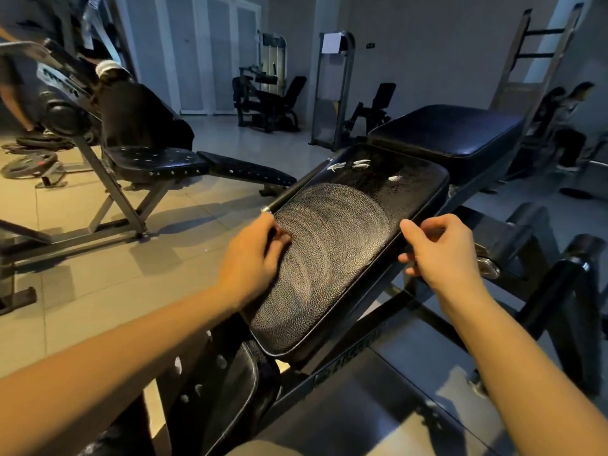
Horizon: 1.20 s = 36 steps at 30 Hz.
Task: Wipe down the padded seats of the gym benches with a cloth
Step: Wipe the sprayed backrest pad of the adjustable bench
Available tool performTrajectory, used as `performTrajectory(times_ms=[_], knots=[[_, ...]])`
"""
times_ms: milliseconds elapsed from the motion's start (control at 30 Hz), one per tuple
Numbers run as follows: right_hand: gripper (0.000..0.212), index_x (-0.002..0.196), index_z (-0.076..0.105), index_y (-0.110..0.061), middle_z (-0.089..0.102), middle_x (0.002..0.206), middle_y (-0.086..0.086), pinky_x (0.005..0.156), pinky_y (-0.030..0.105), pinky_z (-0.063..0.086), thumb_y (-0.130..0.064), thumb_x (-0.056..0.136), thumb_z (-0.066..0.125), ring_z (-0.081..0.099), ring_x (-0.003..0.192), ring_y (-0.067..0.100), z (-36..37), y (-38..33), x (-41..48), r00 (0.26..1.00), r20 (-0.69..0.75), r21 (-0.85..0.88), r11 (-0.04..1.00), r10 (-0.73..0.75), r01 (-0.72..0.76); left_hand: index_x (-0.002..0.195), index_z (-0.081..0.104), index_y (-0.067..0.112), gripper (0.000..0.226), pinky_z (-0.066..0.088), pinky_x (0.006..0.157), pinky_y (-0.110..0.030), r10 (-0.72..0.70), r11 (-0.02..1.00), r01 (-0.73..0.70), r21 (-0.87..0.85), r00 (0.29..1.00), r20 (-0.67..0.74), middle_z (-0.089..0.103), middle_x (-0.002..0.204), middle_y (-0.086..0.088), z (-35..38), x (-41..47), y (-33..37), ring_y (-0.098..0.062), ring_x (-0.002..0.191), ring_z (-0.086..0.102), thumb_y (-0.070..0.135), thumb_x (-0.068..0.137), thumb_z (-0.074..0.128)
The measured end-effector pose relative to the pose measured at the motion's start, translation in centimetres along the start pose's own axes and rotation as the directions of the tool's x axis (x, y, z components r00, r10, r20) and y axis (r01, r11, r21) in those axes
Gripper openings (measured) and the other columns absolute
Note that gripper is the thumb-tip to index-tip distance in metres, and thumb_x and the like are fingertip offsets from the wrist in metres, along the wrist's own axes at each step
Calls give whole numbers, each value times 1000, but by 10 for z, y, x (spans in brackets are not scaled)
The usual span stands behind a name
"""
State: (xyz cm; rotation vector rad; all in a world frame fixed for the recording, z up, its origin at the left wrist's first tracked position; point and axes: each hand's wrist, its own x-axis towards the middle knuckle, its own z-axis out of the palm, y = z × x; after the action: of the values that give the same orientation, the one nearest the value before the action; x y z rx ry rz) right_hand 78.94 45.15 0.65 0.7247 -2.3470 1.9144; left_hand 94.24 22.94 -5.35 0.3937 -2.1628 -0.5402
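My left hand sits at the left rim of the seat pad, fingers bent with the tips down on the leather. It is blurred, so I cannot tell whether it pinches anything. My right hand is at the pad's right rim, thumb on the top edge and fingers curled in against the side, holding the pad. The pad lies straight ahead of me, tilted and running away toward the upper right. It is black pebbled leather, and its near half is covered by a greyish smear in curved arcs. Three small white dabs sit near the pad's far end. A metal bar runs along the left side, its end just beyond my left hand. Past the pad's far end is a thicker black cushion on the same frame. Below its near end hangs another dark pad. Left of the seat pad, across pale floor tiles, stands an adjustable bench with studded black upholstery. Weight plates lie on the floor beyond it. Farther back are weight machines in front of white panelled doors. Well to the right of the pad, two people stand by a ladder-like rack. The room is dim, warmer on the left and bluish on the right.
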Motion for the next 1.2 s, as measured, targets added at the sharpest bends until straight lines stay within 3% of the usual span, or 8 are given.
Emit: performTrajectory(times_ms=[167, 233, 333, 433, 633, 733, 900, 1200], knots=[[31, 116, 52, -13, 60, 101, 6, 59, 35, 58, -31, 97, 69, 71, 72, 21, -1, 2, 0, 1000, 6, 38, 999, 6, -6, 88, 48, 32, 19, 32, 71, -7, 447, 882, -470, -11, 832, 327, 38, 87, 31, -5, -53, 22, 13, 79, 41, 29, 97, 65], [31, 117, 52, -13, 59, 100, 5, 59, 35, 59, -31, 97, 69, 71, 72, 21, -1, 2, 1, 1000, 10, 47, 999, 11, -12, 89, 47, 33, 20, 36, 68, -13, 407, 906, -423, 8, 875, 263, 46, 87, 27, -13, -42, 0, 6, 77, 47, 30, 98, 65], [31, 116, 52, -14, 59, 102, 6, 59, 33, 57, -31, 96, 69, 71, 74, 21, -1, 4, 3, 1000, 15, 49, 999, 16, -17, 90, 44, 21, 21, 34, 65, -34, 50, 984, -61, 165, 996, 69, 52, 80, 6, -19, 8, -40, -23, 78, 56, 36, 100, 56], [31, 114, 52, -14, 60, 104, 9, 58, 32, 59, -31, 96, 70, 69, 74, 20, -2, 3, 5, 999, 34, 47, 999, 23, -24, 94, 45, 15, 25, 32, 66, -36, -207, 974, 208, 91, 978, -25, 56, 82, 0, -4, 37, -33, -30, 84, 58, 35, 101, 58], [28, 108, 53, -16, 60, 104, 7, 58, 32, 60, -33, 95, 71, 70, 75, 20, -7, 5, 8, 999, 51, 32, 999, 13, -15, 96, 50, 23, 13, 36, 71, -17, 400, 916, -387, -102, 898, 185, 48, 88, 14, 5, -31, 44, -5, 77, 43, 31, 99, 59], [30, 111, 52, -14, 59, 104, 7, 60, 34, 60, -33, 95, 70, 70, 75, 20, -5, 6, 8, 998, 62, 33, 999, 13, -15, 93, 52, 19, 16, 39, 67, -22, 332, 942, -336, 4, 933, 139, 47, 81, 19, -1, -3, 10, -3, 75, 41, 32, 99, 60], [30, 110, 51, -14, 58, 106, 10, 56, 32, 57, -33, 95, 69, 68, 73, 19, -5, 8, 9, 997, 70, 38, 999, 19, -22, 92, 40, 22, 23, 29, 66, -33, -141, 985, 146, 97, 989, -52, 51, 80, 8, 17, 62, -11, -18, 75, 47, 32, 102, 58], [35, 114, 51, -11, 61, 100, 8, 58, 31, 57, -33, 95, 70, 68, 79, 21, -11, 3, 14, 988, 141, 31, 997, 69, -74, 95, 56, 14, 21, 39, 70, -24, 344, 938, -345, -32, 917, 199, 56, 88, 6, 5, -35, 54, -9, 78, 50, 33, 101, 57]])
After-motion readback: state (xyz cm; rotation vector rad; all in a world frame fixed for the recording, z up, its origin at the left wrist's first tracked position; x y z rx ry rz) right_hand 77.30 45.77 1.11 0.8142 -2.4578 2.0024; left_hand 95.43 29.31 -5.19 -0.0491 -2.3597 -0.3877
